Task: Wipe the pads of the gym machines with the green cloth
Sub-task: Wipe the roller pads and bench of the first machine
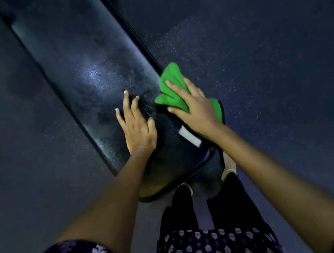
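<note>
The right hand (pixel 197 112) lies flat with fingers spread, pressing the crumpled green cloth (pixel 171 87) against the right edge of the long black padded bench pad (pixel 94 72). The left hand (pixel 138 124), open and holding nothing, rests flat on the pad's near end, just beside the cloth.

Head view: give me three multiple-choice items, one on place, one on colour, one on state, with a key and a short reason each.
1. Where is the cloth?
A. at the pad's right edge
B. on the floor
C. over the left forearm

2. What colour is the cloth?
A. white
B. green
C. red

3. How is the left hand?
A. gripping the cloth
B. in a fist
C. flat on the pad, fingers straight

Key:
1 A: it lies on the near right edge, under the right hand.
2 B: it is bright green.
3 C: its palm rests on the bare pad, holding nothing.
</note>
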A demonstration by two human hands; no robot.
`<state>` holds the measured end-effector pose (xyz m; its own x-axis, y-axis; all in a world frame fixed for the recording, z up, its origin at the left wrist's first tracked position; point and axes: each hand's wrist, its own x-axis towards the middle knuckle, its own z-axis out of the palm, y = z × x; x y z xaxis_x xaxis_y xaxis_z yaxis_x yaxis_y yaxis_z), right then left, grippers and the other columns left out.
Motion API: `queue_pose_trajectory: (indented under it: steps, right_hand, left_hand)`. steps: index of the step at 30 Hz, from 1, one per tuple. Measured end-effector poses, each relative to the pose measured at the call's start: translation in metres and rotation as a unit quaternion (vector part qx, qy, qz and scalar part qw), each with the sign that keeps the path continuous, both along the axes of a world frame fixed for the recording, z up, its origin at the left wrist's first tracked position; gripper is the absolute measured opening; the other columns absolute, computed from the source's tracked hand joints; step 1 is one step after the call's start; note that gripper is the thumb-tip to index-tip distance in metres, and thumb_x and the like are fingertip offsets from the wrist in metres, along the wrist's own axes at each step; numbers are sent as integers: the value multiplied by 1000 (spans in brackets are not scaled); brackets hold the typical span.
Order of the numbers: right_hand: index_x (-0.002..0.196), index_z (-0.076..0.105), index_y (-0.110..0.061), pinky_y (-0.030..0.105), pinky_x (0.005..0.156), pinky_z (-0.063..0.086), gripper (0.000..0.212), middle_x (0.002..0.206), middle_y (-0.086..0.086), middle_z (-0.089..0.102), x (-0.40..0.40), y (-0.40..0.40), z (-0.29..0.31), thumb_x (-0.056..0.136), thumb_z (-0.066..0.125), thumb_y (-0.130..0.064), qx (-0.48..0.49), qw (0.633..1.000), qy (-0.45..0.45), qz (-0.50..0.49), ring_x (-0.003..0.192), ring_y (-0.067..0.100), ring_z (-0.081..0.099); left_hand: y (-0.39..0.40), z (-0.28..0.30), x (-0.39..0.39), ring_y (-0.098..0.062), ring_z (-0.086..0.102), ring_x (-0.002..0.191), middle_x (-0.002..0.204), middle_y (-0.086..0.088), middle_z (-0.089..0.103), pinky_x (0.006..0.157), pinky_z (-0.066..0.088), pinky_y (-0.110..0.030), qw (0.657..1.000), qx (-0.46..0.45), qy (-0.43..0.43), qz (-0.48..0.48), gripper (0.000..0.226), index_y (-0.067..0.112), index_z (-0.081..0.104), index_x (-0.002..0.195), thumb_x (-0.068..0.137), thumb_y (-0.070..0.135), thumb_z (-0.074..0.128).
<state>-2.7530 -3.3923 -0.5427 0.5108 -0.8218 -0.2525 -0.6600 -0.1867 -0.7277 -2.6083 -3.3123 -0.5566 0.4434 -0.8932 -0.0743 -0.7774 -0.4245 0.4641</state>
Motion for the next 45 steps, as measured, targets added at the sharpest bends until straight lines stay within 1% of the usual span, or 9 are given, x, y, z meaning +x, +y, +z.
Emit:
queue_pose_trajectory:
  steps: [4,6,12,16,20,23,27,38,45]
  right_hand:
    - [144,23,-42,39,103,31,64,155,7,22,-54,55,4,85,48,-54,9,1000,-12,3,132,29,32]
    - [144,28,-38,44,104,32,63,155,8,21,-57,57,6,87,52,-48,13,1000,-5,22,132,30,32]
    - [148,25,-35,48,105,34,61,158,8,9,33,-32,3,94,54,-35,-7,995,71,66,132,33,29]
    - [148,23,-36,51,104,33,62,158,6,7,73,-68,0,94,52,-38,-2,994,73,81,133,33,27]
    - [149,22,-34,47,107,33,66,158,8,11,31,-47,-1,92,56,-34,28,998,-11,63,134,34,28]
    - [149,19,-32,39,108,28,68,157,10,14,-16,-9,4,92,58,-33,55,996,-40,52,138,32,26]
    - [148,18,-35,35,110,24,67,157,8,14,-32,6,4,93,56,-34,84,995,-31,41,139,27,23]
    - [149,20,-32,54,106,32,59,156,11,13,102,-121,-15,97,47,-38,83,996,-13,32,132,38,30]
    - [150,18,-33,50,108,30,62,156,16,14,69,-98,-15,96,49,-38,105,992,-55,39,137,38,25]
  left_hand:
    - [0,2,0,-20,16,141,153,-16,22,117,-6,-38,1000,-10,15,6,62,-2,40,133,78,26,32]
    - [1,2,-2,-21,18,141,153,-15,23,118,-5,-40,1000,-8,17,9,61,-2,40,133,78,25,32]
    - [0,-1,-3,-21,12,142,154,-18,16,114,-4,-53,999,13,-34,19,61,0,38,134,79,27,36]
    - [-6,4,-7,-21,29,134,145,-16,34,115,11,-56,991,-52,55,107,62,-3,37,135,76,17,41]
    - [-33,10,1,-18,42,121,134,-7,36,108,31,-52,951,-144,157,222,64,-1,31,137,78,22,38]
    - [-69,9,13,-23,28,136,149,-17,26,116,18,-48,962,-134,123,202,57,-1,29,140,90,23,39]
    - [-101,-5,20,-20,10,146,157,-8,18,116,-6,-44,976,-36,29,212,46,7,30,145,101,19,35]
    - [-102,-20,21,-22,15,145,154,-9,27,116,-5,-40,974,-28,-21,224,45,6,37,142,100,16,27]
    - [-103,-16,22,-22,14,145,154,-8,26,116,-5,-41,975,-8,-31,221,45,8,35,144,100,16,25]
